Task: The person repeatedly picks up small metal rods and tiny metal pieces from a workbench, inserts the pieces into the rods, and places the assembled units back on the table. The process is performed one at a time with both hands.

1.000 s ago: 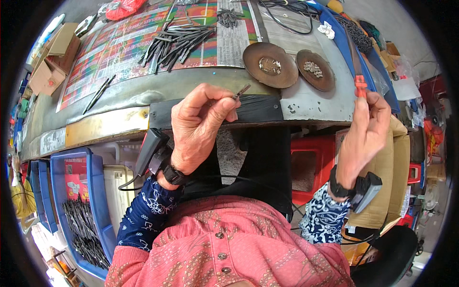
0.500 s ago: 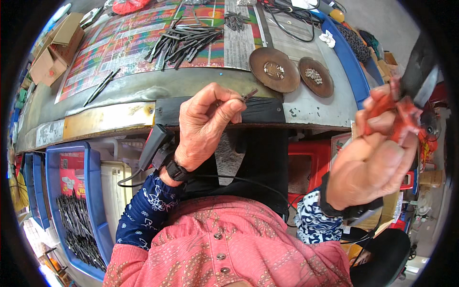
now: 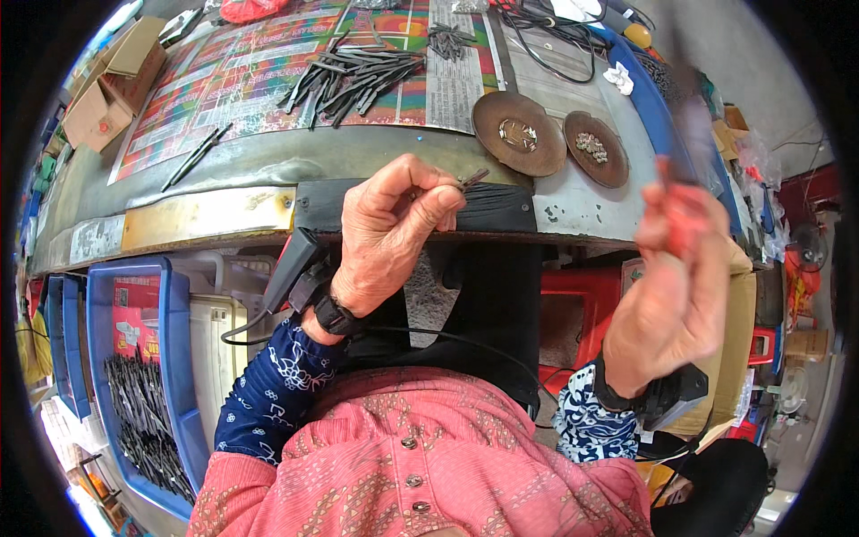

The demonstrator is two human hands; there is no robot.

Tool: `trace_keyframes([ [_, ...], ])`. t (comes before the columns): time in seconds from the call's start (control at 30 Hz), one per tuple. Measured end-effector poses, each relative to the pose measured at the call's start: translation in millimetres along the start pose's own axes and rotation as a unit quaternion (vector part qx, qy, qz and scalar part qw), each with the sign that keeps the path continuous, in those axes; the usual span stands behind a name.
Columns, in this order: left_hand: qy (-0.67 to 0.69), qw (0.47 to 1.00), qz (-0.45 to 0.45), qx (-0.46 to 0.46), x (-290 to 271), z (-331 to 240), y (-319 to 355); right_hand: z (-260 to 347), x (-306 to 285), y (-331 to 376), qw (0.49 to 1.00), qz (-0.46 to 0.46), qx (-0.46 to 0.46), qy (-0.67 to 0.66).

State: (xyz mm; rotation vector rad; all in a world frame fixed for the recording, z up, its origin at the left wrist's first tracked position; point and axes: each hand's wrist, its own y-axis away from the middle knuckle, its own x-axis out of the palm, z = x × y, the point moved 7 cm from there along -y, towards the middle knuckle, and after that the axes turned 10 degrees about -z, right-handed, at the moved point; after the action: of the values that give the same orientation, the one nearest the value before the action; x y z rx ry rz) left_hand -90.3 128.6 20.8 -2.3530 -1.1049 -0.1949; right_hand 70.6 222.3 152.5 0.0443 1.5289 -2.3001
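Above the bench edge (image 3: pixel 224 215), left hand (image 3: pixel 385 237) pinches a metal piece (image 3: pixel 472 178); right hand (image 3: pixel 676 286) grip blurred.

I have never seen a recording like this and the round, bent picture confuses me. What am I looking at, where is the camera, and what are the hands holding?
There is no machine here: a person works with two bare hands. The camera sits on the person's head and looks down through a very wide lens, so straight edges bend. The left hand pinches a small dark metal piece at the edge of the workbench. The right hand, raised and blurred, holds a red-handled tool. On the bench lie a pile of dark metal strips and two round rusty dishes with small parts. Lower left, a blue crate holds more dark strips.
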Motion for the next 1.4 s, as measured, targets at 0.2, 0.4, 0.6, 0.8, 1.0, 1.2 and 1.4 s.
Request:
trace_keyframes([
  [0.2,-0.013,1.0,0.003,-0.008,1,-1,4,-11,46,24,0.985,0.169,-0.002,0.034],
  [0.4,-0.019,0.999,-0.018,-0.022,0,0,2,-46,-5,12,0.989,0.069,0.1,0.089],
  [0.6,-0.022,0.998,-0.039,-0.033,-4,-12,9,-137,-58,17,0.949,-0.034,0.129,0.287],
  [0.8,-0.078,0.993,-0.04,-0.083,-6,-18,18,-219,-89,42,0.852,-0.013,0.196,0.485],
  [1.0,-0.103,0.989,-0.031,-0.103,-5,-19,22,-237,-78,44,0.811,0.028,0.171,0.558],
  [1.2,-0.108,0.983,-0.04,-0.141,0,-18,22,-221,-65,40,0.822,0.03,0.121,0.556],
  [1.4,-0.09,0.985,-0.051,-0.139,6,-17,22,-185,-21,37,0.919,0.08,-0.031,0.386],
])
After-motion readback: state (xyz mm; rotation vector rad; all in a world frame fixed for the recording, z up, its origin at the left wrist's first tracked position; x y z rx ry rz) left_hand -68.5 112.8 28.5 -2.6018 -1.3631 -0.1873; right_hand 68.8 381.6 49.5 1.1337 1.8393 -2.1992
